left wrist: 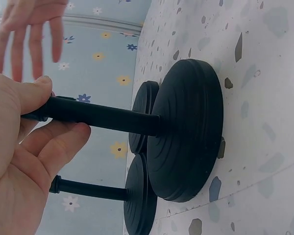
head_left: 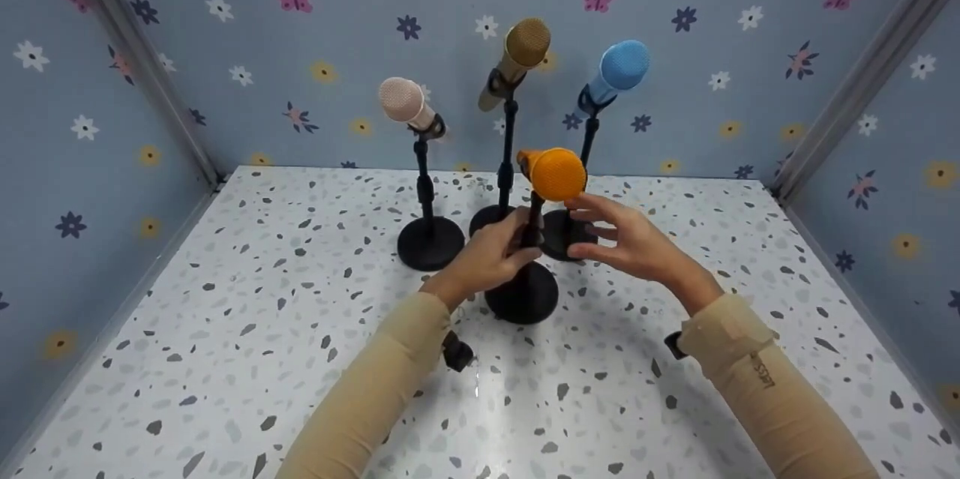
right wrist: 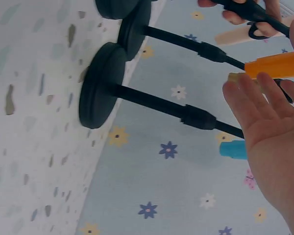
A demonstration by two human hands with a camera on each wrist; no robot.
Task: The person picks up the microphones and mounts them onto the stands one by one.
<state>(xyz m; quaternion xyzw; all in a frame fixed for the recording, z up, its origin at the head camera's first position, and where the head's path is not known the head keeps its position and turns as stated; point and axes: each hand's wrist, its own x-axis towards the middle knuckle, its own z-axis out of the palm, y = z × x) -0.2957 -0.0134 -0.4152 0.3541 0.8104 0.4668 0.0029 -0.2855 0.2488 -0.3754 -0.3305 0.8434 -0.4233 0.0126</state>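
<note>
An orange microphone [head_left: 558, 174] sits in the clip of a black desk stand, its round base [head_left: 523, 297] on the table. My left hand [head_left: 487, 254] grips the stand's pole [left wrist: 103, 117], thumb on one side and fingers on the other. Beside the orange head is my right hand [head_left: 626, 239], fingers spread and relaxed, index fingertip right at the head's lower edge in the head view. The right wrist view has the orange handle [right wrist: 269, 66] just past that hand's fingers. The clip is mostly hidden behind the orange head.
Behind stand three more microphones on black stands: a pale pink one [head_left: 405, 100] at left, a gold one [head_left: 525, 44] in the middle, a blue one [head_left: 622, 67] at right. The speckled table [head_left: 247, 314] meets flower-patterned walls [head_left: 322, 37] at back and sides.
</note>
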